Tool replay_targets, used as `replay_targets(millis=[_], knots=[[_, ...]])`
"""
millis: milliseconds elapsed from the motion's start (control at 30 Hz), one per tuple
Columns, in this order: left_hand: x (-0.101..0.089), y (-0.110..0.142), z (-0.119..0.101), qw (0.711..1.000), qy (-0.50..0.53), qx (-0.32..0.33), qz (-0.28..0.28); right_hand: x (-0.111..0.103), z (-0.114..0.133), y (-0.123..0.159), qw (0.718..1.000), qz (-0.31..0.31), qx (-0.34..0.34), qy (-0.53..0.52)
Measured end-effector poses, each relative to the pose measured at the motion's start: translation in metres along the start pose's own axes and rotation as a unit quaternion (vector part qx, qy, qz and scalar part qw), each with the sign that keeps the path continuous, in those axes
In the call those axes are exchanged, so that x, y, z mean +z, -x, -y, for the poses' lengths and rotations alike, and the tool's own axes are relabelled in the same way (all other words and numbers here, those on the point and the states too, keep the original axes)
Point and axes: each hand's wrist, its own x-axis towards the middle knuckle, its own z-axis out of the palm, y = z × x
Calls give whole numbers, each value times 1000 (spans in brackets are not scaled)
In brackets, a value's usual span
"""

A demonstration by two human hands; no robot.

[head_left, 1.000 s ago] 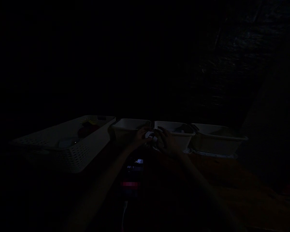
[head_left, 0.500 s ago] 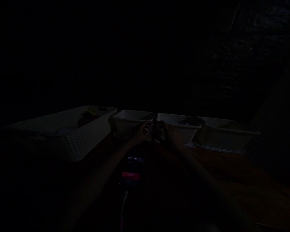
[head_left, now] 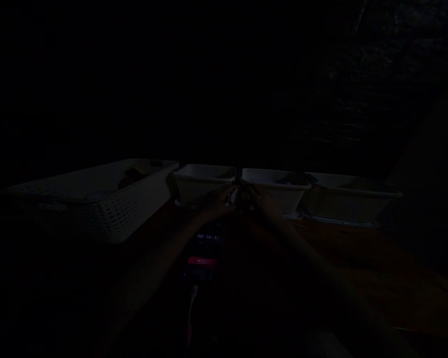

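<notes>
The scene is very dark. My left hand (head_left: 221,199) is in front of the gap between two middle bins, its fingers curled round a small pale object (head_left: 232,197) whose kind I cannot make out. From the other side my right hand (head_left: 259,198) comes close to it, fingers bent; what they hold, if anything, is lost in shadow. Behind my hands stand a pale plastic bin (head_left: 194,187) on the left and another pale bin (head_left: 289,199) on the right. Below my left wrist lies a phone (head_left: 203,253) with a lit timer.
A white perforated basket (head_left: 134,216) with dark and yellowish contents stands at the left. A third bin (head_left: 347,204) is at the right. A pale cable (head_left: 191,306) runs from the phone toward me across the brown tabletop (head_left: 358,258).
Both hands have closed in a little around the small pale object, the fingers now lower and more bent. The whole view has shifted slightly, with the bins and phone a bit higher.
</notes>
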Motion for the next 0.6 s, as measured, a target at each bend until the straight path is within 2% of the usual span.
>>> replay_targets(millis=[267, 433, 600], knots=[[7, -3, 6, 996, 92, -5, -20, -2, 2, 1, 998, -39, 37, -30], [4, -3, 10, 995, 96, -20, 8, -1, 1, 3, 997, -23, 54, -44], [1, -2, 11, 993, 113, -25, 20, 2, -6, 3, 996, -11, 33, -80]])
